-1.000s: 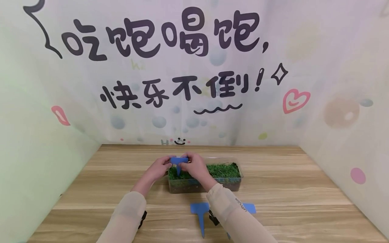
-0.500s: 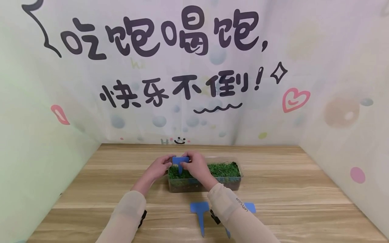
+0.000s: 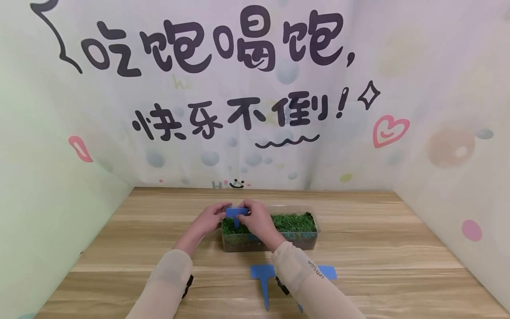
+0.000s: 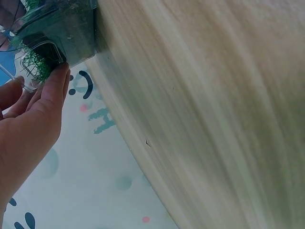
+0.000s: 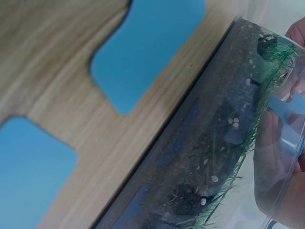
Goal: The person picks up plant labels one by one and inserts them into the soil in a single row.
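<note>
A clear plastic box holds dark soil topped with green grass. My right hand reaches over its near wall and pinches a blue T-shaped plant label between thumb and fingers. The label stands upright near the box's left end, its pointed stem down in the grass and its tip hidden. At that end, my left hand grips the box's rim, fingers against the end wall and thumb close to the label. In the left wrist view the left hand's fingers touch the clear end wall.
Two more blue T-shaped labels lie on the wooden table in front of the box: one label shows fully, the other label is partly under the right sleeve. A printed fabric backdrop rises behind the table.
The blue label has sunk slightly deeper into the grass and shifted a little right, with my right hand still pinching it. My left hand stays at the box's left end.
</note>
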`<state>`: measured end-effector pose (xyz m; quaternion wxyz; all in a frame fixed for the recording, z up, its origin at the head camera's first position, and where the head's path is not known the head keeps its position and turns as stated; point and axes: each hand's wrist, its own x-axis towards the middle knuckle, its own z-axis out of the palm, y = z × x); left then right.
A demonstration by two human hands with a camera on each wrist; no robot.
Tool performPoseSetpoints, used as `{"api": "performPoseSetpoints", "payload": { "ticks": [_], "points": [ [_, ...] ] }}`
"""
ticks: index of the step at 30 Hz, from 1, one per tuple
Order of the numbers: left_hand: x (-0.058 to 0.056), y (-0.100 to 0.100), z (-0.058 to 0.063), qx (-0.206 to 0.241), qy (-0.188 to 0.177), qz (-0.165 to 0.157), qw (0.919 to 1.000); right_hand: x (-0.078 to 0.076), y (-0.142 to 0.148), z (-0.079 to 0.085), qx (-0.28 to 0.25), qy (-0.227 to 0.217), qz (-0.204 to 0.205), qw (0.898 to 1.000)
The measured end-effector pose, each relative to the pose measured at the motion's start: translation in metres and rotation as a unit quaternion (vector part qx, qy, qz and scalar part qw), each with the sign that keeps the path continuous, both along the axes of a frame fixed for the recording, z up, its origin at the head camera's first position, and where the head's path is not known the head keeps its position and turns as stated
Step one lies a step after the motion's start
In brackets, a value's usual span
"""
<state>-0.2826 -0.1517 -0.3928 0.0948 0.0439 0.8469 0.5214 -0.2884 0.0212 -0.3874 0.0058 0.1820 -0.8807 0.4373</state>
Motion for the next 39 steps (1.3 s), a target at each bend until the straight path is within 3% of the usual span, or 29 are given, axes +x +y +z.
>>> {"api": "performPoseSetpoints", "payload": {
  "ticks": [11,17,29,39],
  "points": [
    [0.0,-0.001,-0.001,0.032,-0.021,-0.006,0.9992,0.003,-0.001,0.001,0.047,0.025,-0.002,0.999],
    [0.001,-0.001,0.001,0.049,-0.028,-0.011,0.9984,0.005,0.004,0.006,0.018,0.0,0.008,1.0],
    [0.001,-0.002,0.002,0.066,-0.029,-0.018,0.9972,0.006,0.008,0.011,0.004,0.002,-0.003,1.0],
    [0.0,0.0,0.001,0.083,-0.039,0.005,0.9957,0.006,0.011,0.012,0.007,0.019,0.0,1.0]
  ]
}}
